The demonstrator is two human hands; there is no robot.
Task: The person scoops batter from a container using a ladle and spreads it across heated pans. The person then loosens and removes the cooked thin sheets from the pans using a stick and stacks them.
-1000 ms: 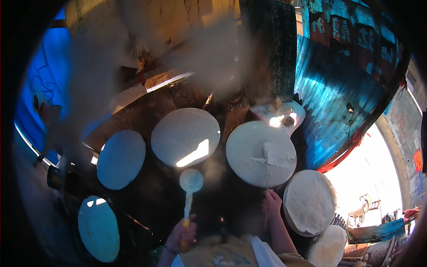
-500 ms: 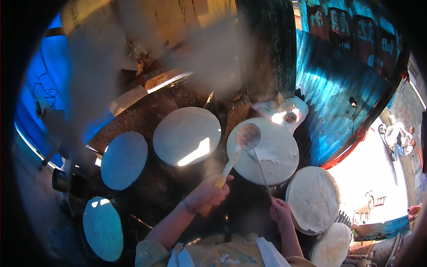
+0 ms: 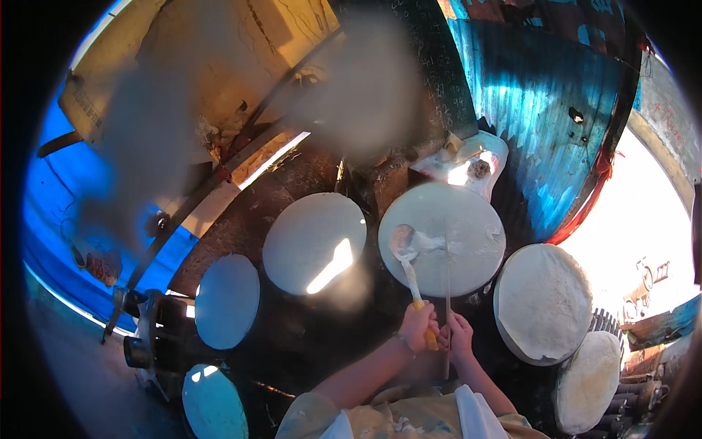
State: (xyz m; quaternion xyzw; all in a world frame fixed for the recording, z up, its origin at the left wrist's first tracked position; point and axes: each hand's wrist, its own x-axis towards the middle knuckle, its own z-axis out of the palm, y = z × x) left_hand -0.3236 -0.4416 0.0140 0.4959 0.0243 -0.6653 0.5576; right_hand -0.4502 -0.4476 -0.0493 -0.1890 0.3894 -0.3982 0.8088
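My left hand (image 3: pixel 418 327) is closed around the yellow grip of a ladle (image 3: pixel 401 239). The ladle's bowl, coated in white, is over the left part of a round pale griddle surface (image 3: pixel 468 267). White batter (image 3: pixel 429 244) lies in a streak beside the bowl. Close by on the right, my right hand (image 3: pixel 460 338) grips a long thin stick (image 3: pixel 448 274). This stick points away from me across the griddle, nearly upright in the picture. Whether its far end touches the surface I cannot tell.
More pale round griddles or covers surround me: one left of centre (image 3: pixel 303 227), one farther left (image 3: pixel 228 300), one at lower left (image 3: pixel 214 402), two on the right (image 3: pixel 545 307) (image 3: pixel 587 380). Behind stands a white container (image 3: pixel 475 157). Steam blurs the upper left.
The ladle has swung down to the griddle's left side. The stick has left the ladle and straightened. My hands have come close together, and the whole view has shifted.
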